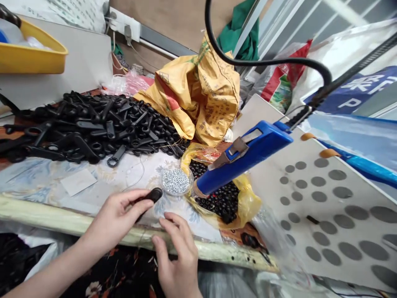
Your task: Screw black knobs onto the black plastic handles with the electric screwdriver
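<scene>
My left hand (114, 219) pinches a small black plastic part (154, 195) between thumb and fingers, just short of a clear round dish of tiny silver pieces (175, 181). My right hand (176, 256) rests by the table's padded front edge (93, 223), its fingers apart, with nothing visible in them. Behind my hands lies a large heap of black plastic loop-ended tabs (93, 128) on a floral cloth (133, 174). To the right, a yellow plastic bag (248, 203) holds small black pieces (217, 198).
A blue tool on a black cable (245, 159) hangs over the bag. A white board with grey round spots (322, 207) slopes up at the right. A woven yellow sack (195, 99) stands behind the heap, and a yellow tray (31, 54) sits at the upper left.
</scene>
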A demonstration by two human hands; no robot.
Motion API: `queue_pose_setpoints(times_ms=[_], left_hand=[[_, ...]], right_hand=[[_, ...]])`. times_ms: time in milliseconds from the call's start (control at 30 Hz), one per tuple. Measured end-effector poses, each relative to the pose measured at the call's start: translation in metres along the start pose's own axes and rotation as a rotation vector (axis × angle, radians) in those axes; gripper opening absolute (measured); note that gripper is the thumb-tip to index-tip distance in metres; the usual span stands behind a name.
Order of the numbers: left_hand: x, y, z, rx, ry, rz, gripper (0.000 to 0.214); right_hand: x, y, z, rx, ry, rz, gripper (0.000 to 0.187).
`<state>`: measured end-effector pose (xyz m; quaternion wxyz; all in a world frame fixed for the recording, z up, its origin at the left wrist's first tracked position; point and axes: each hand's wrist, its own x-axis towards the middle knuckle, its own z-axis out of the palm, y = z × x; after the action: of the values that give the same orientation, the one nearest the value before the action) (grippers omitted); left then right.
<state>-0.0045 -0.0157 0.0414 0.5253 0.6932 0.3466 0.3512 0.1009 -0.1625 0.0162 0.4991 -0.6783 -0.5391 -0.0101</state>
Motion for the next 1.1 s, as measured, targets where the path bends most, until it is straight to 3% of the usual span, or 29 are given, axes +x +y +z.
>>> queue_pose_setpoints(times_ms=[100,233,367,500,833,967,1100], left_hand=[[0.013,-0.014,-0.009,0.343,-0.180,0.172,0.031],[0.015,-0.039,-0.009,0.666,-0.227,0.380,0.022],[0.009,-0.046,-0.002,0.729,-0.223,0.498,0.024],[0.007,-0.042,0.005,0.709,-0.275,0.481,0.023],[0.005,-0.046,0.004,0.533,-0.259,0.473,0.018],[0.000,-0.044,0.003,0.572,-0.261,0.500,0.017],[-0.001,-0.044,0.005,0.593,-0.258,0.510,0.015]], right_hand=[[0.000,0.019,-0.019,-0.029,0.040,0.053,0.020],[0.011,0.057,-0.050,-0.200,0.119,0.212,0.017],[0.035,0.098,-0.071,-0.378,0.064,0.352,0.030],[0.057,0.117,-0.074,-0.470,-0.076,0.395,0.021],[0.076,0.119,-0.073,-0.621,-0.258,0.481,0.016],[0.065,0.108,-0.081,-0.463,-0.110,0.546,0.028],[0.041,0.070,-0.079,-0.131,0.061,0.621,0.039]])
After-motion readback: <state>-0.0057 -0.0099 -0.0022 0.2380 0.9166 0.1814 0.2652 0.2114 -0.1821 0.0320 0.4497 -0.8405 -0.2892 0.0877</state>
